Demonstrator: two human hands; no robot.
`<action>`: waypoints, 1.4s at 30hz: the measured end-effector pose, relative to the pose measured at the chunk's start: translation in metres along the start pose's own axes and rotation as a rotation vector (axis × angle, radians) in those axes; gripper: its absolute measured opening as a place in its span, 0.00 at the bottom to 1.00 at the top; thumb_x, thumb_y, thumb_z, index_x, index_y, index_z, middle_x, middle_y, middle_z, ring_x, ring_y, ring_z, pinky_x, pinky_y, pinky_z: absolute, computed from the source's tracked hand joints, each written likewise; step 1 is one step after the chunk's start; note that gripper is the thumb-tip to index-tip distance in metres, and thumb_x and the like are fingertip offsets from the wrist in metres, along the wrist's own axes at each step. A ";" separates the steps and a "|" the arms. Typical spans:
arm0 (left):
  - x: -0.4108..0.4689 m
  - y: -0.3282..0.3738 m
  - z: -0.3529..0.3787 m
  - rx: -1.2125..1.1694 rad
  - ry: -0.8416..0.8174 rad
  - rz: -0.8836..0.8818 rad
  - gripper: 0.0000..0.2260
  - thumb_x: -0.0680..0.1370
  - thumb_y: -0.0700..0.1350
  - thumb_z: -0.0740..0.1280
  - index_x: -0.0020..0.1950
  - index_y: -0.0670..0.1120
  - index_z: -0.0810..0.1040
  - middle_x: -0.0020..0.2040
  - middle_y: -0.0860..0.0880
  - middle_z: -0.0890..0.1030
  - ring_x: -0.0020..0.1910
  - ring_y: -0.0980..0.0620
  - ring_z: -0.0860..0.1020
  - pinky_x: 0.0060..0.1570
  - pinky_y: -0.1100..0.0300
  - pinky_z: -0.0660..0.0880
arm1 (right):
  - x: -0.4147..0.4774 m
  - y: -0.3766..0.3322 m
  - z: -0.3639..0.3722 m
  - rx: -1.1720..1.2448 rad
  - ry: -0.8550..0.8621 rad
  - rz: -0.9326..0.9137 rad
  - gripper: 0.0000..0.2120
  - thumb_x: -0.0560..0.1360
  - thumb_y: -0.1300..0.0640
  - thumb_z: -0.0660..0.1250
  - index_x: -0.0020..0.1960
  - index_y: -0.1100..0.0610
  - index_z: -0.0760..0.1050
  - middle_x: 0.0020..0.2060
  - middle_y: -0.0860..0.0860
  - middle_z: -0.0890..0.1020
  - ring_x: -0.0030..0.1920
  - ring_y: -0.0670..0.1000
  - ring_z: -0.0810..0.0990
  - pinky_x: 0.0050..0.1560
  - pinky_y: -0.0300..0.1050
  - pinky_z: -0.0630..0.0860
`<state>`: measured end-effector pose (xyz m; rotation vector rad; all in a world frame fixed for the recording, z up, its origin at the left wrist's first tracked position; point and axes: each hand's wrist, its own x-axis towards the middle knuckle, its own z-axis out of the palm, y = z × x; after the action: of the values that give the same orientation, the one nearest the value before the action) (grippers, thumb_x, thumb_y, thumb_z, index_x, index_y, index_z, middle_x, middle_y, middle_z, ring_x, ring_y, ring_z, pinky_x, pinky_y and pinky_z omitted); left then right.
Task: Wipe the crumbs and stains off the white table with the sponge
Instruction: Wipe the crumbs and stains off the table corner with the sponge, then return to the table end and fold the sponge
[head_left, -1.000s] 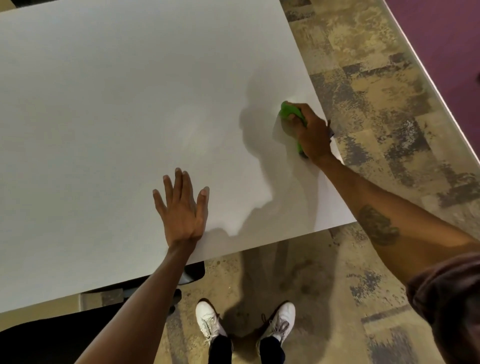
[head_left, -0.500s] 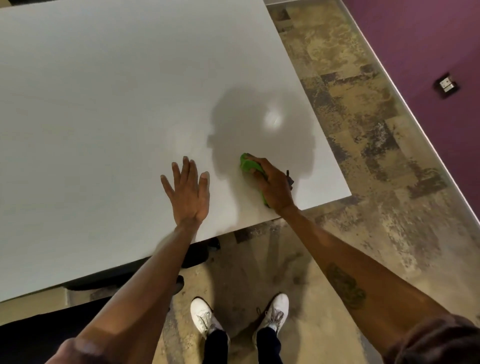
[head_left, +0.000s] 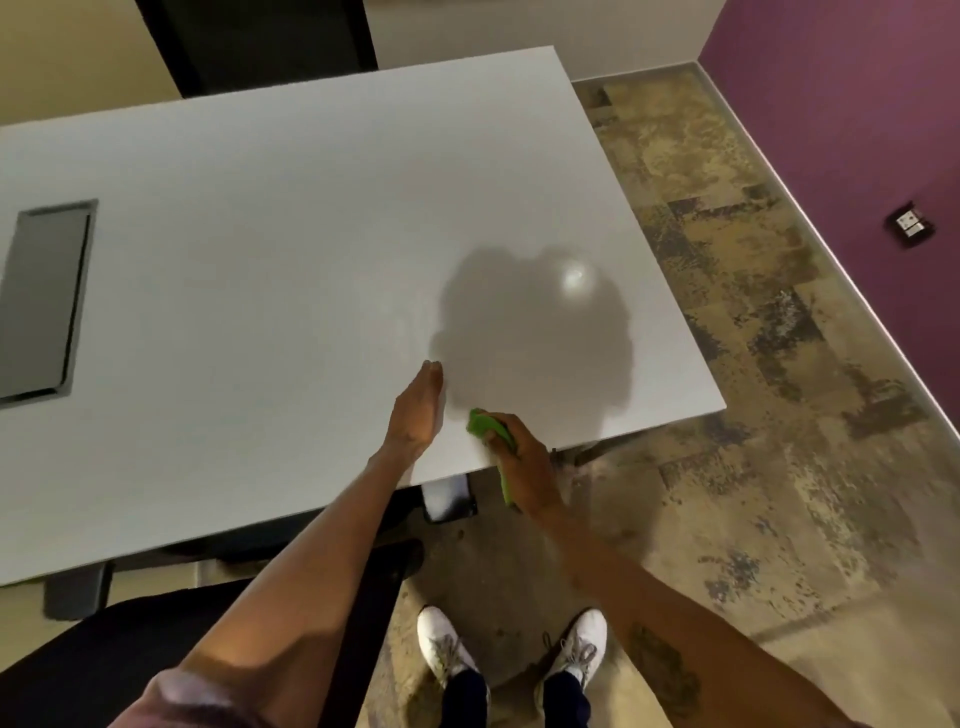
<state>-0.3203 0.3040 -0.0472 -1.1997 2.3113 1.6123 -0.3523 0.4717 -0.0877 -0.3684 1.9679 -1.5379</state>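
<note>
The white table (head_left: 270, 270) fills the upper left of the view. My right hand (head_left: 524, 467) grips a green sponge (head_left: 485, 428) at the table's near edge, with part of the sponge hanging past the edge. My left hand (head_left: 418, 410) stands on its side on the tabletop just left of the sponge, fingers together and straight, holding nothing. I can make out no crumbs or stains on the surface. A dark shadow of my head and a light glare lie on the table beyond the hands.
A grey recessed panel (head_left: 41, 301) sits in the tabletop at the far left. A black chair (head_left: 104, 654) is under the table's near edge at lower left. Patterned carpet (head_left: 753, 364) lies to the right, bordered by a purple wall (head_left: 857, 130) with a socket (head_left: 910, 224).
My right hand has dragged the sponge from the table's right side toward me to the near edge. My left hand turned from flat on the table onto its side.
</note>
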 end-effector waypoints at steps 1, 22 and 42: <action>-0.005 -0.001 -0.009 -0.010 -0.012 -0.007 0.20 0.87 0.55 0.48 0.65 0.50 0.76 0.67 0.48 0.76 0.68 0.47 0.72 0.68 0.55 0.63 | -0.004 -0.005 0.009 -0.003 0.012 0.015 0.12 0.81 0.55 0.65 0.63 0.52 0.77 0.60 0.46 0.82 0.62 0.43 0.79 0.68 0.49 0.74; -0.094 -0.099 -0.240 0.268 0.544 0.109 0.15 0.82 0.53 0.64 0.65 0.48 0.80 0.60 0.48 0.81 0.57 0.48 0.77 0.53 0.61 0.70 | 0.018 -0.152 0.271 -0.226 -0.055 0.075 0.15 0.78 0.49 0.67 0.61 0.55 0.78 0.53 0.52 0.84 0.51 0.53 0.81 0.55 0.45 0.76; -0.093 -0.204 -0.337 0.457 0.679 -0.069 0.11 0.81 0.43 0.64 0.61 0.44 0.82 0.54 0.42 0.83 0.49 0.40 0.80 0.53 0.47 0.74 | 0.031 -0.158 0.431 -0.108 -0.356 0.268 0.16 0.73 0.56 0.69 0.60 0.54 0.76 0.52 0.54 0.83 0.47 0.54 0.85 0.54 0.55 0.83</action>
<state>-0.0080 0.0485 -0.0092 -1.8555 2.7297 0.6228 -0.1353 0.0731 -0.0079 -0.3768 1.7419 -1.1160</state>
